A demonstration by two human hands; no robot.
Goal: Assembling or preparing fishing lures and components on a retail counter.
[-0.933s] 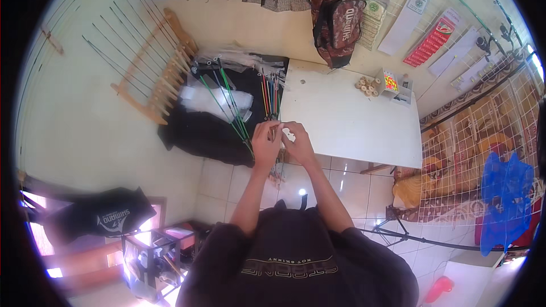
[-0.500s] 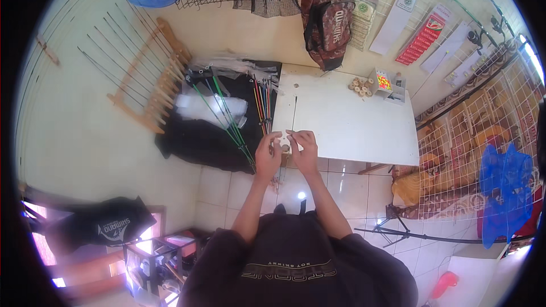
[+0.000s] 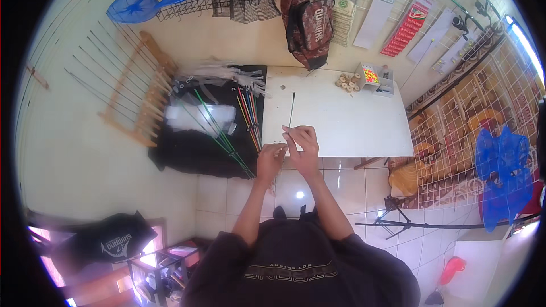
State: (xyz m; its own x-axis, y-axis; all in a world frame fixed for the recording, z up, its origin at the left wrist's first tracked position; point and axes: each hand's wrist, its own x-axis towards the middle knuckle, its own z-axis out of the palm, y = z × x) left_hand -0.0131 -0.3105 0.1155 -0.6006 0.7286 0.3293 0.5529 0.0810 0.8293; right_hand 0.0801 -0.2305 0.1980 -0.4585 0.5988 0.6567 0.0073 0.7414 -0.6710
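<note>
A thin dark rod (image 3: 292,109), like a slim fishing rod tip, stretches over the white table (image 3: 347,119) with its far end pointing away from me. My right hand (image 3: 303,146) pinches its near end between thumb and fingers above the table's front edge. Just to the left and a little nearer, my left hand (image 3: 271,162) is closed, fingertips pressed together close to the right thumb. What it holds, if anything, is too small to make out. Several coloured rods (image 3: 250,116) lie on a black cloth (image 3: 182,150) left of the hands.
Green rods (image 3: 213,116) and clear plastic sleeves (image 3: 196,118) also lie on the cloth. Wooden rings (image 3: 347,83) and a small grey box (image 3: 385,85) occupy the table's far right. A wooden rack (image 3: 128,122) with thin rods stands left; a camouflage bag (image 3: 310,20) hangs behind.
My left hand has come down and slightly apart from the right, toward the table's front edge. My right hand still pinches the rod. The whole view has shifted a little.
</note>
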